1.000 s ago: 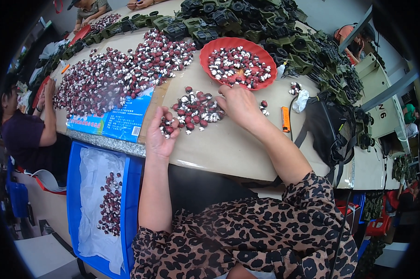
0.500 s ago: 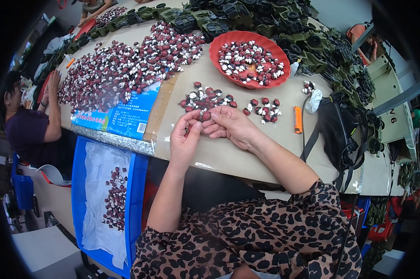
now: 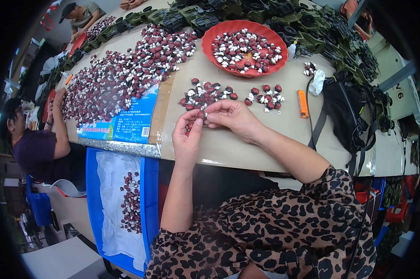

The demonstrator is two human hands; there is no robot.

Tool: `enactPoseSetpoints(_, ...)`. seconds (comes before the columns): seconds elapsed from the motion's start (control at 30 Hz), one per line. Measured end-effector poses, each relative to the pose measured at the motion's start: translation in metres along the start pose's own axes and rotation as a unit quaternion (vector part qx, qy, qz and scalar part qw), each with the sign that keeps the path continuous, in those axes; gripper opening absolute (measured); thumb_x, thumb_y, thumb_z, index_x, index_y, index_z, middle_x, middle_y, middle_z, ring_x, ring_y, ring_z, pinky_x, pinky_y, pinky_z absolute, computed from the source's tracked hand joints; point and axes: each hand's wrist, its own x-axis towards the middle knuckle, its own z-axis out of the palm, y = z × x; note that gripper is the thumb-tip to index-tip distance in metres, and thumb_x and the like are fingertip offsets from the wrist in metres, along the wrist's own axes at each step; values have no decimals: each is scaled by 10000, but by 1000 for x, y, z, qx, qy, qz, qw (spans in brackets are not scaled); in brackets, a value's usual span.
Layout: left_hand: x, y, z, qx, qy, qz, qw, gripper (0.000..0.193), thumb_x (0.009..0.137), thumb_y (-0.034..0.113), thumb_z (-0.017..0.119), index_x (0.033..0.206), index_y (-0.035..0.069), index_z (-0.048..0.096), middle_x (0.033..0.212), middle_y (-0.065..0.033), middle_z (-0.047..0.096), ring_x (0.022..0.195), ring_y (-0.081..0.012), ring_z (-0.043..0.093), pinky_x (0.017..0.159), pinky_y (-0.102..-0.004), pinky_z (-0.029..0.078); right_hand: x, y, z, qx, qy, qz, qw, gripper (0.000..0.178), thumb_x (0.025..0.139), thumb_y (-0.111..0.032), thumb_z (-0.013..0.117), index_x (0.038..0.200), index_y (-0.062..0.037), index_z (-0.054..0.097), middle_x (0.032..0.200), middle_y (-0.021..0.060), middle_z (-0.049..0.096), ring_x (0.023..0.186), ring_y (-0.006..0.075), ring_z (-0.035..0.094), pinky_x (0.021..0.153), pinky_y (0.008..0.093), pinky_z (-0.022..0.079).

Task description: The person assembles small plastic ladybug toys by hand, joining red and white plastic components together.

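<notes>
The small red piece is between the fingers of the left hand and the right hand, which pinch it together, near the loose pile on the desk.

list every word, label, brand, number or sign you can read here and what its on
Blue sheet: printed lines and a barcode, wording not copied; fine print too small to read.
Pale panel: large dark characters, not copied.
Orange box: dark marks, too small to read.
Held red piece: no text visible.
</notes>
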Motion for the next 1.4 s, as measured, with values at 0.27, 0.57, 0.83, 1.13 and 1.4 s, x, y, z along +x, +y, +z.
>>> enactPoseSetpoints(0.27,-1,-1,-1,115,-17,45,992,217,835,49,515,1045,-3,542,875,-22,527,789,-61,481,689,-181,391,-3,-5,-6,-33,-16,68,997,199,824,-76,548,986,38,528,843,83,589,712,111,594,635,202,506)
enactPoseSetpoints(0.57,-4,1,5,126,-15,31,991,150,828,40,513,957,-7,573,870,-34,535,799,-76,499,699,-188,395,-11,0,-8,-90,-38,52,994,175,825,-68,540,977,18,529,814,69,584,691,110,591,596,204,499)
enactPoseSetpoints(0.83,-5,1,4,155,-17,34,987,140,830,34,509,947,-8,575,866,-38,534,783,-77,501,690,-188,394,-11,-2,-10,-130,-61,65,988,182,816,-67,552,971,24,522,802,74,578,655,108,581,558,204,488)
enactPoseSetpoints(1.13,-5,5,7,175,-28,64,982,136,823,22,510,937,-15,574,852,-54,533,788,-104,532,694,-200,406,-11,0,-12,-118,-58,58,990,178,809,-59,560,959,26,521,802,68,575,657,106,580,556,202,488)
enactPoseSetpoints(1.4,-6,6,5,188,-17,40,981,134,836,54,505,932,-8,574,846,-41,539,758,-77,496,666,-187,391,-12,-7,-8,-137,-60,78,986,168,814,-89,566,938,20,534,759,59,582,634,99,581,540,197,482)
